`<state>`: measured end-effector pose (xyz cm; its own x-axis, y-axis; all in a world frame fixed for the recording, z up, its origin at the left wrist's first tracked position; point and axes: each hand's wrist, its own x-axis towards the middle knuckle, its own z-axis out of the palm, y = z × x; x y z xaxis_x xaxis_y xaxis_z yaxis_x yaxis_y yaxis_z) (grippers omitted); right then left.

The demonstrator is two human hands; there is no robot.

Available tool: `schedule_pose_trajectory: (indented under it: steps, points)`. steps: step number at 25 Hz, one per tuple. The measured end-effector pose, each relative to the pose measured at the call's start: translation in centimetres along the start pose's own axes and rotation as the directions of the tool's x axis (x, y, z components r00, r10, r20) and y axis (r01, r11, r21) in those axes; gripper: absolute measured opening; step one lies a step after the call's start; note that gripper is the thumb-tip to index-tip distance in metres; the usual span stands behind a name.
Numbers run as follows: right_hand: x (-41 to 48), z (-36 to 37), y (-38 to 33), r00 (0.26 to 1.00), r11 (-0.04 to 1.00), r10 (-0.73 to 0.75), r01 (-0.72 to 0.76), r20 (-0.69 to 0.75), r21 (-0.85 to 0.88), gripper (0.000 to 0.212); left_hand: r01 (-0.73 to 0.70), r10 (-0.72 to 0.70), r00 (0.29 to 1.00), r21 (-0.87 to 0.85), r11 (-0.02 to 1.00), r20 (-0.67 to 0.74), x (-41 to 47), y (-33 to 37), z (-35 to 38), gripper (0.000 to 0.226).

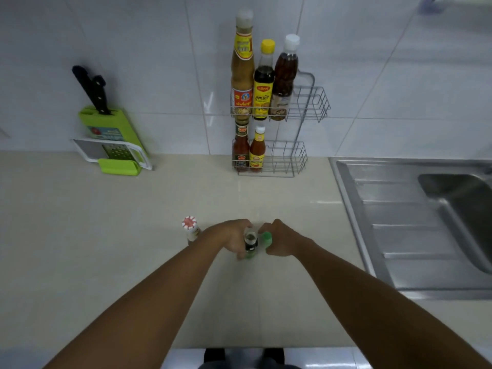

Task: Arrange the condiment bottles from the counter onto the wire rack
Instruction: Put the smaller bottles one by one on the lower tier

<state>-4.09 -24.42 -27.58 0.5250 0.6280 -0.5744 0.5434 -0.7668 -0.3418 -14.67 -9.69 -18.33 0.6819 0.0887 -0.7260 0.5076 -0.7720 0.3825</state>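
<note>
Reaching in from the near edge: two bare forearms, meeting at the middle of the pale beige counter (106, 235). Left hand (234, 239) wrapped around a small dark glass bottle with a clear cap (250, 242), fingers curled and pressed on its side. Right hand (282, 242) closed over a small green-capped bottle (266, 238), just right of the first and touching or nearly touching it; cannot tell how firmly the thumb bears on it. Just left of the left-hand grip, standing alone: a small pale shaker bottle with a red-and-white ribbed cap (190, 229).

Well beyond both grips, against the white tiled wall: the two-tier chrome wire rack (306, 158), upper tier carrying three tall sauce bottles (263, 83), lower tier two short red sauce bottles (249, 150), right half of each tier bare.

Probably the pick-up stage. Best to grip low on each body rather than by the cap, lift straight up so the two bottles do not knock, keep them upright, then lower each over the front rail into the bare right side, clear of those already seated. Worth minding the shaker beside the left wrist on lift-off.
</note>
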Motion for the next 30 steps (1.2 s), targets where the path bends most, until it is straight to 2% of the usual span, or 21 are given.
schedule_pose_trajectory:
  steps: [4,6,8,12,14,17,20,23,26,28,30]
  points:
    - [-2.1,2.9,-0.6,0.971,0.996,-0.033,0.052,-0.236,0.075,0.033,-0.048,-0.056,0.957,-0.348,0.936,-0.284,1.2,-3.0,5.8,0.071]
    - [-2.8,3.6,-0.3,0.959,0.985,-0.04,0.085,-0.282,0.151,0.033,-0.115,-0.087,0.931,-0.509,0.853,-0.356,1.8,-3.5,8.1,0.06]
    - [-3.5,3.0,0.2,0.947,0.957,-0.029,0.118,-0.319,0.264,0.041,-0.181,-0.082,0.916,-0.586,0.79,-0.394,1.8,-2.8,9.5,0.05]
    - [-5.2,-0.8,-0.3,0.92,0.879,0.013,0.176,-0.392,0.443,0.042,-0.279,0.018,0.9,-0.541,0.793,-0.436,1.9,-1.5,9.4,0.042]
    - [-6.1,-3.8,-0.8,0.908,0.847,-0.02,0.237,-0.418,0.475,0.041,-0.327,0.058,0.878,-0.507,0.798,-0.476,1.5,-0.8,8.0,0.039]
    - [-8.0,-8.5,-1.7,0.885,0.823,-0.186,0.377,-0.427,0.424,0.042,-0.398,0.083,0.811,-0.443,0.803,-0.578,0.2,0.5,5.1,0.03]
    - [-9.5,-12.7,-2.4,0.82,0.823,-0.357,0.502,-0.447,0.265,0.043,-0.42,0.069,0.761,-0.409,0.81,-0.646,-1.6,2.0,2.0,0.025]
    - [-10.7,-15.9,-3.4,0.751,0.802,-0.49,0.587,-0.443,0.108,0.045,-0.381,0.07,0.803,-0.419,0.824,-0.592,-3.5,3.2,-1.3,0.021]
    - [-11.6,-18.5,-4.4,0.673,0.759,-0.613,0.648,-0.415,-0.07,0.045,-0.381,0.157,0.874,-0.448,0.809,-0.461,-5.1,3.6,-4.6,0.017]
    - [-12.5,-19.9,-5.2,0.634,0.722,-0.656,0.686,-0.409,-0.096,0.045,-0.408,0.236,0.901,-0.526,0.747,-0.364,-6.1,3.2,-6.6,0.02]
    - [-13.5,-20.8,-6.1,0.589,0.673,-0.694,0.734,-0.414,-0.086,0.043,-0.409,0.381,0.903,-0.668,0.622,-0.198,-7.1,2.6,-7.9,0.018]
